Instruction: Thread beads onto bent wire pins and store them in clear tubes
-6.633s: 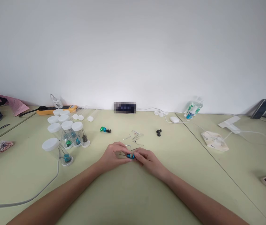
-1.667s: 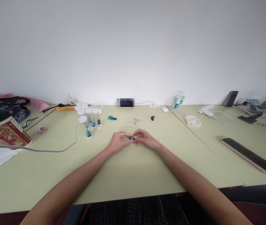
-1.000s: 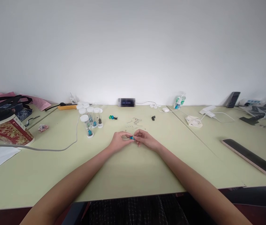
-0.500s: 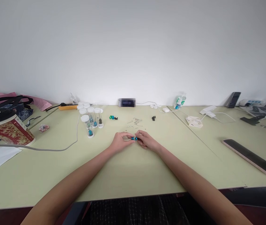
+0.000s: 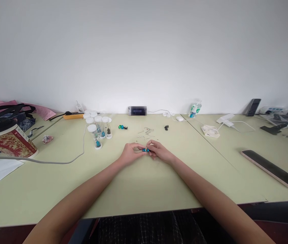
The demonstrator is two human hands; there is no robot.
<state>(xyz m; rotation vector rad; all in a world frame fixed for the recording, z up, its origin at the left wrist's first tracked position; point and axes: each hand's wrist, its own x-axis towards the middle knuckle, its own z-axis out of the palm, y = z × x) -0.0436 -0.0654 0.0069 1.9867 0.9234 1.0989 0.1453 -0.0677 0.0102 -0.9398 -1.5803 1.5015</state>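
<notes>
Between my two hands, low over the middle of the table, is a small blue metallic piece [image 5: 145, 149]. My left hand [image 5: 131, 153] pinches its left end between thumb and fingers. At its right end, my right hand [image 5: 159, 151] grips it with bent fingers. Just beyond the hands lie several thin metal pins [image 5: 146, 132]. A green, blue and black small piece [image 5: 123, 127] rests to the back left, and a black small piece [image 5: 166, 128] to the back right.
Several clear tubes with white caps [image 5: 98, 137] stand left of centre. A phone [image 5: 137, 111] leans at the wall. Further left is a large red cup [image 5: 12, 140] with a cable in front. A bottle [image 5: 195, 110], white adapter [image 5: 226, 120] and long black-topped object [image 5: 273, 169] are right.
The fingers of my right hand have shifted slightly around the blue piece. My left hand has stayed almost still.
</notes>
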